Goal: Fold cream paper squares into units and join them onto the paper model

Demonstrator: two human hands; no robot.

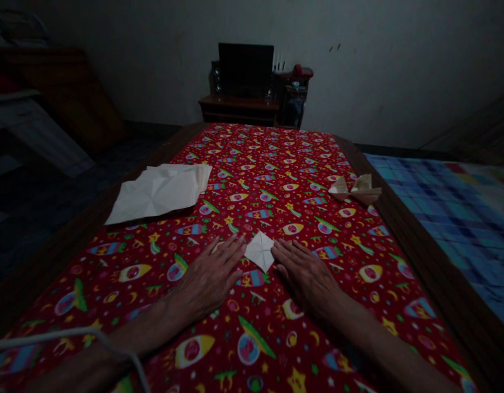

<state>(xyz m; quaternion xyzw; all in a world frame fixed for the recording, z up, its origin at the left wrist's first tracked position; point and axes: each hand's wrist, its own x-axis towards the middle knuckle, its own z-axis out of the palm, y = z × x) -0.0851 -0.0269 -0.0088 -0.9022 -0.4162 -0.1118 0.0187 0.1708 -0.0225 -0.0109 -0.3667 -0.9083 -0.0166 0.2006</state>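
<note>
A small square of folded white paper lies on the patterned red cloth, turned so that one corner points away from me. Crease lines cross at its middle. My left hand rests flat on the cloth with fingers stretched out, the fingertips at the paper's left corner. On the other side my right hand also lies flat, its fingertips touching the right corner. Neither hand grips anything.
Several creased paper sheets lie stacked at the left. Folded paper pieces stand near the right edge. A white cable crosses my left forearm. Beyond the table are a monitor and a red telephone.
</note>
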